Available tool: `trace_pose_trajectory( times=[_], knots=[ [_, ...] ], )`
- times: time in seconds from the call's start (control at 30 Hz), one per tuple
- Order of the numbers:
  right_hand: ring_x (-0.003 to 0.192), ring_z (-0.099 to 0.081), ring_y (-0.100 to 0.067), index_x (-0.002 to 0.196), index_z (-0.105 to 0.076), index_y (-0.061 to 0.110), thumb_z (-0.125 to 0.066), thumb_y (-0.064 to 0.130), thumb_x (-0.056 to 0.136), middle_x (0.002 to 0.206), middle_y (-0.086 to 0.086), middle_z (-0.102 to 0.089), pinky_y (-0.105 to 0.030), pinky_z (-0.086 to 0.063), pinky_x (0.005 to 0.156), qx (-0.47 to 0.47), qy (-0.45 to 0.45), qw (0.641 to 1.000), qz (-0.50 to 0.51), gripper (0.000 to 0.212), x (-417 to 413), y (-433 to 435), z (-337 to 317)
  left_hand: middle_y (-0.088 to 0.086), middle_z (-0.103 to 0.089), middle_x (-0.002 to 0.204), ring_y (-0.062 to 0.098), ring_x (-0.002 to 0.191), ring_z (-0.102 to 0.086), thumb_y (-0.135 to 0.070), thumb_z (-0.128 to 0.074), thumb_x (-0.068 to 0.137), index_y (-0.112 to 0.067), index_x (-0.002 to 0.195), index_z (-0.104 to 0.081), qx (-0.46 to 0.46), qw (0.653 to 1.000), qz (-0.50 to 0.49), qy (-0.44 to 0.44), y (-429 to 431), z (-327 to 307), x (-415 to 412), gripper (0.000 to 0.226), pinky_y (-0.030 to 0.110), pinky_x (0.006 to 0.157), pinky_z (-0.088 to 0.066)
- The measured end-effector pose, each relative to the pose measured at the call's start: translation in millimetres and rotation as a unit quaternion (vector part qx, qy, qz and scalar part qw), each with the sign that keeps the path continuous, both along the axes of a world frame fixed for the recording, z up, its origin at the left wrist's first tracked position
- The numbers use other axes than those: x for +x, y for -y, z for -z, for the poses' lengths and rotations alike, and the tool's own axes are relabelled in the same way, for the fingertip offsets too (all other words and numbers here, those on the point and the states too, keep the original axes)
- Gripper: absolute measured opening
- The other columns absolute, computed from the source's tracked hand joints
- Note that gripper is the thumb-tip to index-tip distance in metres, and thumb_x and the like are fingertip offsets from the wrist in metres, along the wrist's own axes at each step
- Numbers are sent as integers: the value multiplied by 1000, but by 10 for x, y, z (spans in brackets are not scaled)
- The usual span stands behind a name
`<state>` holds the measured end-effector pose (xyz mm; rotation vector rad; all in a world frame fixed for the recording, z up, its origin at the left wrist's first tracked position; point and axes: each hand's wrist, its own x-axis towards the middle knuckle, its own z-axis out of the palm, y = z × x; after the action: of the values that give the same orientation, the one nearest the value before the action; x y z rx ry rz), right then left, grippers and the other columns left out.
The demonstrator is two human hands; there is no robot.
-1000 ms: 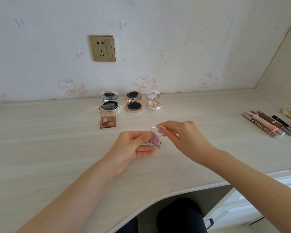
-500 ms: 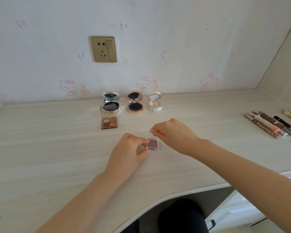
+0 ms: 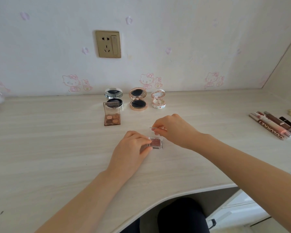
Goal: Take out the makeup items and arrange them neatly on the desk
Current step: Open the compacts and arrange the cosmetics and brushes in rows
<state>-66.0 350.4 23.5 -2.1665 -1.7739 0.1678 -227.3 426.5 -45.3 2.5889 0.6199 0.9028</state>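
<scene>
Two hands work one small clear eyeshadow case (image 3: 155,143) lying mid-desk (image 3: 57,148): the left hand (image 3: 131,148) pinches its base, which holds a single pink glitter pan, and the right hand (image 3: 175,130) pinches the raised clear lid. Behind stand an open four-pan palette (image 3: 112,121) and three open mirrored cases: silver compact (image 3: 113,100), rose-gold compact (image 3: 138,101), white compact (image 3: 158,102).

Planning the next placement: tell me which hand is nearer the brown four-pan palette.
Left. The left hand lies close by, right of the four-pan palette and nearer the person, holding the pink eyeshadow; the right hand is farther right, pinching its clear lid.
</scene>
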Motion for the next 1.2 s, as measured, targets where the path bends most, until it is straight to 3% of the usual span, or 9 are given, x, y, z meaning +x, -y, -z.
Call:
trace_pose_trajectory(
  times=[0.23,0.4,0.63,0.73,0.9,1.07,1.2],
  knots=[
    [97,-63,-17,108,-70,18,-58,28,92,101,3,-72,-33,-49,88,12,-23,1000,-5,22,-13,54,8,-10,-69,98,9,105,-50,-23,-73,81,-18,101,-73,0,1000,1,1,7,9,8,21,28,87,-48],
    [110,-59,-12,126,-56,17,-60,30,91,115,4,-67,-31,-48,93,73,-85,991,78,38,-32,199,120,-10,-69,95,11,102,-52,-23,-73,81,-17,99,-73,8,1000,1,3,16,4,2,19,31,84,-50],
    [122,-48,-17,132,-49,16,-58,34,91,127,1,-57,-28,-40,98,78,-72,986,132,46,-204,516,453,-11,-66,91,11,99,-51,-25,-71,82,-19,95,-72,8,1000,-2,-2,31,-16,7,14,29,82,-48],
    [124,-45,-19,126,-55,13,-61,30,90,124,-1,-59,-22,-33,100,96,-29,990,100,41,-246,525,516,-12,-67,91,11,98,-52,-24,-71,82,-20,95,-72,12,1000,-5,-2,32,-10,12,14,30,80,-50],
    [114,-51,-24,113,-64,9,-62,20,89,110,-4,-65,-24,-37,95,125,-11,989,76,27,-242,418,543,-11,-68,97,6,109,-53,-33,-60,89,-24,101,-70,8,999,-25,-39,37,-24,14,17,28,82,-49],
    [116,-51,-25,117,-63,9,-60,18,91,115,-4,-65,-29,-41,96,127,-27,988,79,28,-171,240,546,-9,-65,116,5,125,-47,-36,-53,92,-28,109,-67,14,996,-46,-75,-111,-63,86,23,27,87,-46],
    [119,-49,-24,120,-61,10,-56,19,93,119,-3,-64,-32,-41,96,118,-35,988,89,29,-102,50,536,-7,-67,102,10,115,-54,-34,-54,92,-26,99,-70,36,995,-58,-76,-297,-80,178,19,30,79,-49]
  ],
)
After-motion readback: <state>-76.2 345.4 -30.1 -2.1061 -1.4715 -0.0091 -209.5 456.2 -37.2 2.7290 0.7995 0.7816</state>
